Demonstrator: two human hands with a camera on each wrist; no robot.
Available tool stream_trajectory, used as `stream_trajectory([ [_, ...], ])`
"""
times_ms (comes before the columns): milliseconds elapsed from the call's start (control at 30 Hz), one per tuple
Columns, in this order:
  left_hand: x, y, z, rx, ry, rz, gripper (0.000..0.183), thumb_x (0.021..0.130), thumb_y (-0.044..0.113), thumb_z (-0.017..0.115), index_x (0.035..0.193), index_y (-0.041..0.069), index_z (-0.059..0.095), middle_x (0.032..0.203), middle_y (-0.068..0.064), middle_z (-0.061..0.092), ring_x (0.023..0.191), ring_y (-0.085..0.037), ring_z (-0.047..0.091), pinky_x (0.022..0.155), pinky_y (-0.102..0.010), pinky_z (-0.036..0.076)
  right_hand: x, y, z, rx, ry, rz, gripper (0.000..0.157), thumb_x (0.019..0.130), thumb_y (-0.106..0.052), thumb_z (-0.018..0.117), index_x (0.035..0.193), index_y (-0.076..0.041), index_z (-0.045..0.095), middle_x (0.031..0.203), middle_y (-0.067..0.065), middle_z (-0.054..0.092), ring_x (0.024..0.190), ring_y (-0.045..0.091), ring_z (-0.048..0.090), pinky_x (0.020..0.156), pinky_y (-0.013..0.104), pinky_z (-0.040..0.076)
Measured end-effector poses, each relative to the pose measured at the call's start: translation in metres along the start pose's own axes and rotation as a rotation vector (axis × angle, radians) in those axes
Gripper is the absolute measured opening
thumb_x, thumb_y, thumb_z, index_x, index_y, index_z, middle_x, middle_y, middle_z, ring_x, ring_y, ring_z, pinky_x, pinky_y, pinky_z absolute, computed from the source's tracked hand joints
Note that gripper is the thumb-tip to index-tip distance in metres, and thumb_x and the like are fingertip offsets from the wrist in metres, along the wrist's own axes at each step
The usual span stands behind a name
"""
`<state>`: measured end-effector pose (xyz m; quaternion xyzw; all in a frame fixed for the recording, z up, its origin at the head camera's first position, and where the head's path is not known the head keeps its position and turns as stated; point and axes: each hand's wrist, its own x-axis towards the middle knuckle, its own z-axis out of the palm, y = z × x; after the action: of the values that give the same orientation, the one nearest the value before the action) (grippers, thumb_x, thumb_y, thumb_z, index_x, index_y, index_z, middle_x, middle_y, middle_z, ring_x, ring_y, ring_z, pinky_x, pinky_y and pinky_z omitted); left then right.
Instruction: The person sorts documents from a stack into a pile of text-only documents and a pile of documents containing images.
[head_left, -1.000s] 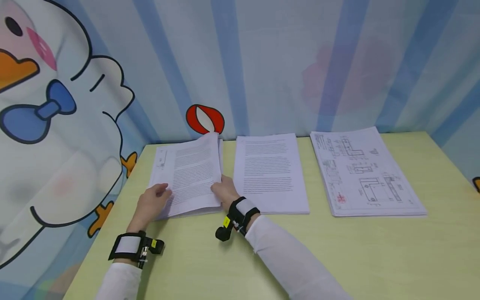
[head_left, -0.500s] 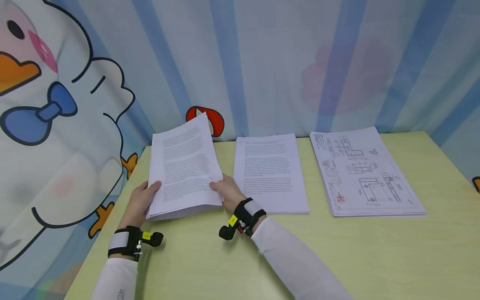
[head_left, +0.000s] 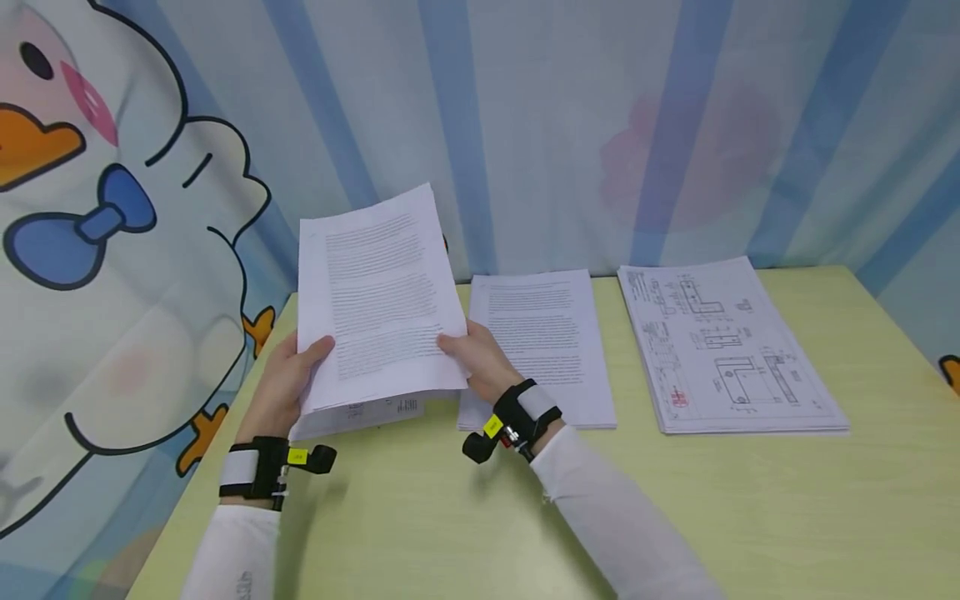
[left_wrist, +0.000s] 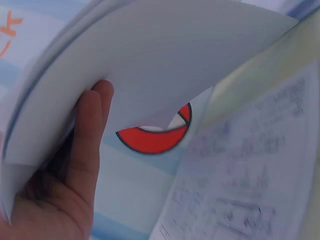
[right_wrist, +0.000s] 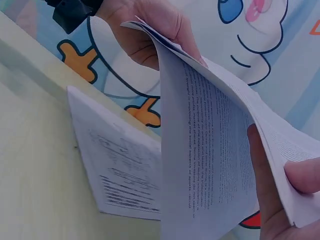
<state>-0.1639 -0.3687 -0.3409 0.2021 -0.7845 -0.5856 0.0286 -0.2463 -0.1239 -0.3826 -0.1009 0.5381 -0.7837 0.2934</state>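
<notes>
A thin sheaf of printed sheets [head_left: 378,308] is lifted off the table, its far edge raised. My left hand [head_left: 283,385] grips the sheaf's left edge, thumb on top. The right edge is pinched by my right hand [head_left: 486,360], thumb above and fingers beneath, as the right wrist view shows with the fingers [right_wrist: 262,175] under the paper. In the left wrist view, left-hand fingers [left_wrist: 86,135] lie against the sheaf's blank underside [left_wrist: 160,55]. Below it, partly hidden, lie more printed sheets [head_left: 360,415] on the table; the right wrist view shows those lower sheets [right_wrist: 122,170] apart from the sheaf.
A stack of text pages [head_left: 536,400] lies right of the sheaf, partly behind my right hand. Farther right is a stack of technical drawings [head_left: 731,350]. They rest on a pale yellow table [head_left: 420,517]. A cartoon-printed curtain [head_left: 540,133] hangs along the table's back and left side.
Both hands have raised the sheaf off the lower sheets and shifted it slightly right. My left hand, earlier beside the top page with fingers loose, has taken hold of the left edge.
</notes>
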Motion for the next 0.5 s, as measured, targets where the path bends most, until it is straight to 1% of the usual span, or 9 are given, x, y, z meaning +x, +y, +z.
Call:
stream_trajectory([
  [200,-0.003,0.035,0.029,-0.080,-0.029,0.138,0.060,0.086,0.044,0.056,0.138,0.027,0.034,0.129,-0.005,0.049,0.104,-0.023,0.056,0.080,-0.030,0.050,-0.021,-0.035,-0.024,-0.031,0.017,-0.098,0.033,0.093,-0.014,0.049,0.126,-0.019,0.050,0.119,0.006,0.059,0.104,0.021,0.057,0.081,0.038,0.048],
  [367,-0.005,0.065,0.056,-0.173,-0.106,0.258,0.053,0.087,0.037,0.058,0.135,0.023,0.040,0.125,-0.010,0.051,0.102,-0.025,0.058,0.075,-0.031,0.052,-0.042,-0.063,-0.048,-0.025,0.042,-0.169,0.034,0.093,-0.015,0.050,0.127,-0.018,0.049,0.121,0.011,0.058,0.104,0.025,0.057,0.079,0.037,0.050],
  [500,-0.003,0.083,0.084,-0.237,-0.183,0.322,0.046,0.089,0.031,0.057,0.131,0.019,0.044,0.121,-0.012,0.055,0.099,-0.026,0.059,0.072,-0.029,0.053,-0.062,-0.081,-0.070,-0.056,0.104,-0.215,0.035,0.093,-0.016,0.050,0.128,-0.017,0.048,0.122,0.013,0.057,0.104,0.026,0.057,0.077,0.035,0.050],
])
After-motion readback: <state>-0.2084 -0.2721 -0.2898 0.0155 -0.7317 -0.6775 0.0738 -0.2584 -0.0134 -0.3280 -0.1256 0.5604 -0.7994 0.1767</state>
